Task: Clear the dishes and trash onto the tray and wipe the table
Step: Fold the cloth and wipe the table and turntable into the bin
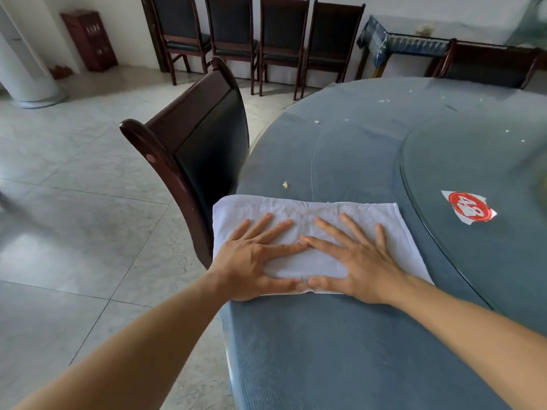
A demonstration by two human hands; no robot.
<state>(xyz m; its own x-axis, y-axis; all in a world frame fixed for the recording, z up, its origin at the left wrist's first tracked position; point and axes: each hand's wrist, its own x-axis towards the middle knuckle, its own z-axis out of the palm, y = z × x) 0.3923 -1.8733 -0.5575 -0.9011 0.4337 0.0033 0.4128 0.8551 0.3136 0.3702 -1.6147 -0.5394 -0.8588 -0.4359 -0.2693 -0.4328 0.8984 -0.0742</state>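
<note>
Table (340, 335) near edge: left hand (254, 261) and right hand (355, 261) press cloth (305, 213), fingers flat. Wiping step; next, push toward crumbs (284, 184).

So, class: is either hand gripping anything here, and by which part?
Nothing is gripped. The left hand and right hand press flat on the middle of the folded white cloth.
</note>
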